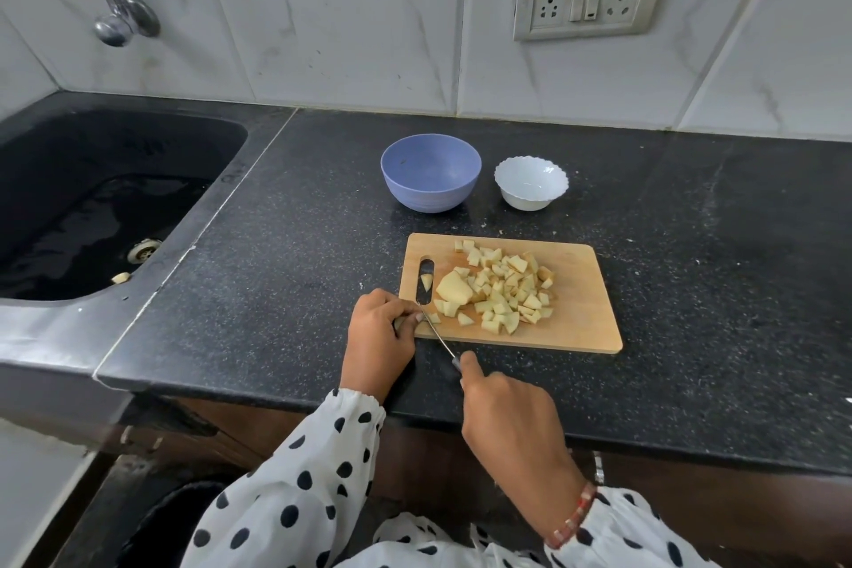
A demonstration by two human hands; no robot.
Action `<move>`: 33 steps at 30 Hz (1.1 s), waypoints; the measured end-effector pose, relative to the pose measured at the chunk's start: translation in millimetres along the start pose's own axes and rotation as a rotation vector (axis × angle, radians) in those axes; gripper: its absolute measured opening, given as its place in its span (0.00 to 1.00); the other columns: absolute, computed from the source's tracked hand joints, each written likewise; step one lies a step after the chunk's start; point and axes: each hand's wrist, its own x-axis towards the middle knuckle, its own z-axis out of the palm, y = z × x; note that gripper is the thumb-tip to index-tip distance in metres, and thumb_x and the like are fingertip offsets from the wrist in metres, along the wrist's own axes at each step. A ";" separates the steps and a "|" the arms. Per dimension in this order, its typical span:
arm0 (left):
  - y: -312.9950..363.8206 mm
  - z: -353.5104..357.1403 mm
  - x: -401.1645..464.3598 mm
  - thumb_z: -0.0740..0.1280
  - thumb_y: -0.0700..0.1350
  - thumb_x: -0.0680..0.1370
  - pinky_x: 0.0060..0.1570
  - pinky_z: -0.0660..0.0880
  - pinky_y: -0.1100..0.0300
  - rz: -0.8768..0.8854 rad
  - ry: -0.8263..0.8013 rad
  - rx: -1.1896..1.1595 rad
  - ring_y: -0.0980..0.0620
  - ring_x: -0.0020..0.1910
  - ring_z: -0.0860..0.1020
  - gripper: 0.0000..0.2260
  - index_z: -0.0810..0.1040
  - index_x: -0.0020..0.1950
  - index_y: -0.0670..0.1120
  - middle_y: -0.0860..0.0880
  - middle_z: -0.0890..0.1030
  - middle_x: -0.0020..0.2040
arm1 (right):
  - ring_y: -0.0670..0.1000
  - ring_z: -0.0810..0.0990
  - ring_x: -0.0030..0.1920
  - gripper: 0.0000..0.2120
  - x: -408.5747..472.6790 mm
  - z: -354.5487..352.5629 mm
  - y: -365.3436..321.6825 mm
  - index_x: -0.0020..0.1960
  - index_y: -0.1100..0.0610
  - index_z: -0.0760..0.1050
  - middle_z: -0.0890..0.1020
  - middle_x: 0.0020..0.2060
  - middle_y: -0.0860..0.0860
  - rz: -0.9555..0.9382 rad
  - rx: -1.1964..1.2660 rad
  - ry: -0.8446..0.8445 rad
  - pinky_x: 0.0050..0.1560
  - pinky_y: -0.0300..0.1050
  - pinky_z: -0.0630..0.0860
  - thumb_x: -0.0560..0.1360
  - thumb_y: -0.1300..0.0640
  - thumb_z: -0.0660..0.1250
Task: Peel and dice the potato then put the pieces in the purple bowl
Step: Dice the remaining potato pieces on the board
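Dicing last potato piece at board's near-left corner.
Our left hand (378,327) pinched the potato piece (426,319); right hand (507,415) grasped the knife (438,334), blade angled across it.

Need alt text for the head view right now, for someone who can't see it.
On a wooden cutting board, the right hand holds a knife against a potato piece pinched by the left hand, beside a pile of diced potato. Behind the board stand an empty purple bowl and a white bowl.
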 end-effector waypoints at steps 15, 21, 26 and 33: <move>20.4 10.2 -0.9 0.72 0.45 0.68 0.43 0.73 0.55 0.116 -0.086 0.020 0.54 0.35 0.77 0.03 0.82 0.38 0.46 0.53 0.82 0.35 | 0.43 0.65 0.17 0.13 10.0 -17.1 41.1 0.61 0.53 0.77 0.72 0.21 0.47 0.377 1.005 -0.069 0.19 0.35 0.62 0.79 0.55 0.61; 24.8 0.5 -2.0 0.70 0.34 0.70 0.47 0.64 0.76 0.098 -0.043 -0.061 0.56 0.39 0.74 0.05 0.81 0.42 0.41 0.48 0.81 0.37 | 0.48 0.61 0.15 0.10 12.2 -24.1 53.1 0.57 0.49 0.77 0.71 0.21 0.54 0.382 1.094 -0.038 0.17 0.36 0.59 0.79 0.56 0.61; 27.2 -3.9 5.4 0.62 0.36 0.74 0.46 0.65 0.75 0.070 -0.058 -0.108 0.58 0.41 0.76 0.08 0.81 0.47 0.42 0.50 0.82 0.38 | 0.47 0.62 0.16 0.09 15.1 -25.3 53.8 0.55 0.45 0.75 0.72 0.22 0.54 0.369 1.107 -0.014 0.18 0.37 0.60 0.79 0.55 0.61; 38.6 -2.1 21.9 0.68 0.39 0.74 0.50 0.72 0.59 0.039 -0.068 -0.089 0.50 0.46 0.77 0.10 0.79 0.55 0.41 0.47 0.81 0.46 | 0.47 0.62 0.16 0.11 18.9 -25.2 55.2 0.59 0.48 0.75 0.72 0.21 0.53 0.380 1.086 -0.015 0.18 0.37 0.61 0.79 0.55 0.61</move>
